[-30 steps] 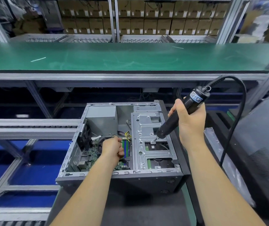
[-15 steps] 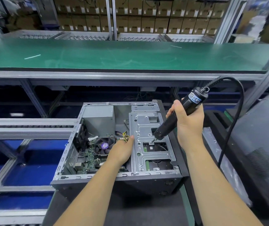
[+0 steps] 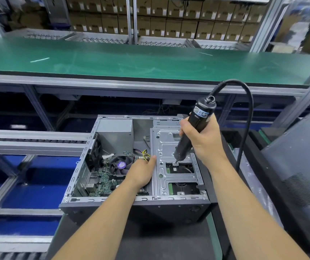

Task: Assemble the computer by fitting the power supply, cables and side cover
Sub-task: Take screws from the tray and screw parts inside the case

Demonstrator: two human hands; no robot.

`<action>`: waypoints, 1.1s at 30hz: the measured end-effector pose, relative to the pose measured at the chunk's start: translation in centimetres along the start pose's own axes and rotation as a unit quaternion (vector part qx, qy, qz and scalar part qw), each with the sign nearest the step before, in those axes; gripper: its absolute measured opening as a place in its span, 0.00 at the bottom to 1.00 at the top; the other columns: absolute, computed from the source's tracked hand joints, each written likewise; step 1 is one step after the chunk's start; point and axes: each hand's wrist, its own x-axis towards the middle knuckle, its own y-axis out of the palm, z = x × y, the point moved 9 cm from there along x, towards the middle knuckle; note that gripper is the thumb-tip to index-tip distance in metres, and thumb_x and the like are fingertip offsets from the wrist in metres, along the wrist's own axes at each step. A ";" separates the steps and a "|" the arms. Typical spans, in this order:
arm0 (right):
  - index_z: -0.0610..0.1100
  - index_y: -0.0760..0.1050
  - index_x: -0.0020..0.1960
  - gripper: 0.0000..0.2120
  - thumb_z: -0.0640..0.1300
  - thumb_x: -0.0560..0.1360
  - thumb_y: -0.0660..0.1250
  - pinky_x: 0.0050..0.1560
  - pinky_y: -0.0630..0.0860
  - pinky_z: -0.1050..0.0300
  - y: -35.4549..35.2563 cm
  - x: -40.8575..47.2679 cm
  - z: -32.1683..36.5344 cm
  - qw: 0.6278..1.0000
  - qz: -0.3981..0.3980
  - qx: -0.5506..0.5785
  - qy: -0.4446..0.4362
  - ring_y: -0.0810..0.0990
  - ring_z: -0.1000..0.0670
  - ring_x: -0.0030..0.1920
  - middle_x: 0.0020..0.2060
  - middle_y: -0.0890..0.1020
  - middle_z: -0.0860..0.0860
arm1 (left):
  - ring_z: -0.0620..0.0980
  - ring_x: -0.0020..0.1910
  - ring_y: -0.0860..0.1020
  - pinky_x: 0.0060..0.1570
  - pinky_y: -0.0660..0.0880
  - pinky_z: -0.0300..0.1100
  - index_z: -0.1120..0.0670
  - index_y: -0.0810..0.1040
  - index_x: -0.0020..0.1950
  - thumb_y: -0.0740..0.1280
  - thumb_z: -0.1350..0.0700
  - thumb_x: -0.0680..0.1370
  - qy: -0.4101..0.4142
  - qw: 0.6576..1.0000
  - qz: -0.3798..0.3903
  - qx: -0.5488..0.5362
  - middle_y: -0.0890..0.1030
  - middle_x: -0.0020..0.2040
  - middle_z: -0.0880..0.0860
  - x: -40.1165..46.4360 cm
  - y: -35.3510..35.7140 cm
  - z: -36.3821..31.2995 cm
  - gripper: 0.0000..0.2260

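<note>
Over the drive bracket [image 3: 176,156], right hand [image 3: 203,141] grips screwdriver [image 3: 193,128].

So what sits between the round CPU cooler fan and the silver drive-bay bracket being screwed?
In the head view, the left hand and a yellow-and-black cable bundle lie between the round CPU cooler fan and the silver drive-bay bracket.
</note>
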 end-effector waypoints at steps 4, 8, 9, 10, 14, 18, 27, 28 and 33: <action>0.63 0.74 0.43 0.11 0.50 0.71 0.75 0.46 0.81 0.54 -0.2 0.1 0.2 1.000 0.002 0.023 0.008 0.80 0.46 0.39 0.38 0.80 0.45 | 0.50 0.28 0.68 0.31 0.63 0.43 0.55 0.65 0.29 0.57 0.40 0.83 -0.006 1.000 0.007 0.006 0.69 0.27 0.51 0.0 0.1 -0.1 0.27; 0.64 0.73 0.42 0.12 0.50 0.72 0.75 0.47 0.81 0.54 0.3 0.2 0.6 1.000 0.021 0.011 -0.002 0.80 0.47 0.39 0.38 0.80 0.47 | 0.50 0.29 0.69 0.31 0.63 0.41 0.54 0.66 0.31 0.57 0.40 0.83 -0.022 0.999 0.033 -0.029 0.70 0.29 0.51 0.0 0.6 0.1 0.26; 0.64 0.73 0.43 0.12 0.50 0.72 0.75 0.47 0.81 0.54 0.4 0.2 0.6 1.000 0.024 0.005 -0.003 0.80 0.47 0.39 0.38 0.80 0.46 | 0.49 0.31 0.70 0.32 0.64 0.41 0.54 0.68 0.32 0.57 0.40 0.83 -0.034 0.997 0.045 -0.052 0.71 0.30 0.51 0.0 0.7 0.2 0.25; 0.64 0.73 0.43 0.12 0.50 0.72 0.75 0.47 0.81 0.55 0.5 0.2 0.6 1.000 0.024 0.002 -0.002 0.80 0.48 0.39 0.38 0.80 0.46 | 0.49 0.32 0.73 0.32 0.67 0.40 0.54 0.72 0.35 0.58 0.39 0.82 -0.057 0.993 0.057 -0.082 0.74 0.32 0.51 0.0 0.8 0.6 0.24; 0.65 0.73 0.42 0.13 0.51 0.71 0.76 0.47 0.82 0.52 0.1 0.5 0.1 1.000 0.008 0.002 0.010 0.80 0.47 0.39 0.38 0.80 0.47 | 0.52 0.52 0.82 0.55 0.77 0.43 0.54 0.81 0.57 0.67 0.30 0.71 -0.157 0.963 0.158 -0.149 0.84 0.54 0.54 -0.2 2.6 1.9 0.29; 0.64 0.72 0.41 0.13 0.52 0.71 0.76 0.50 0.80 0.39 0.2 0.6 0.2 1.000 0.005 -0.006 0.013 0.79 0.44 0.40 0.39 0.79 0.41 | 0.51 0.50 0.81 0.63 0.76 0.51 0.55 0.83 0.56 0.80 0.44 0.67 -0.178 0.941 0.218 -0.190 0.85 0.53 0.53 0.0 2.9 1.8 0.24; 0.51 0.71 0.46 0.13 0.51 0.71 0.75 0.48 0.79 0.46 1.0 0.6 0.3 0.999 0.018 -0.033 0.013 0.77 0.36 0.41 0.41 0.77 0.34 | 0.58 0.57 0.80 0.68 0.72 0.55 0.62 0.83 0.53 0.77 0.63 0.70 -0.194 0.913 0.202 -0.297 0.84 0.55 0.58 0.1 3.6 1.0 0.13; 0.52 0.71 0.45 0.13 0.51 0.71 0.75 0.48 0.79 0.45 0.9 0.6 0.3 0.999 0.016 -0.031 0.014 0.77 0.35 0.42 0.41 0.76 0.33 | 0.58 0.57 0.80 0.68 0.73 0.55 0.62 0.83 0.55 0.77 0.63 0.70 -0.196 0.912 0.203 -0.298 0.84 0.57 0.59 0.1 3.6 1.0 0.14; 0.53 0.72 0.45 0.12 0.53 0.71 0.75 0.49 0.79 0.41 1.1 0.9 -0.1 0.999 0.039 -0.025 0.028 0.77 0.32 0.43 0.42 0.75 0.32 | 0.59 0.63 0.79 0.68 0.72 0.54 0.64 0.82 0.58 0.77 0.63 0.70 -0.202 0.909 0.204 -0.302 0.83 0.58 0.60 0.3 3.7 1.2 0.16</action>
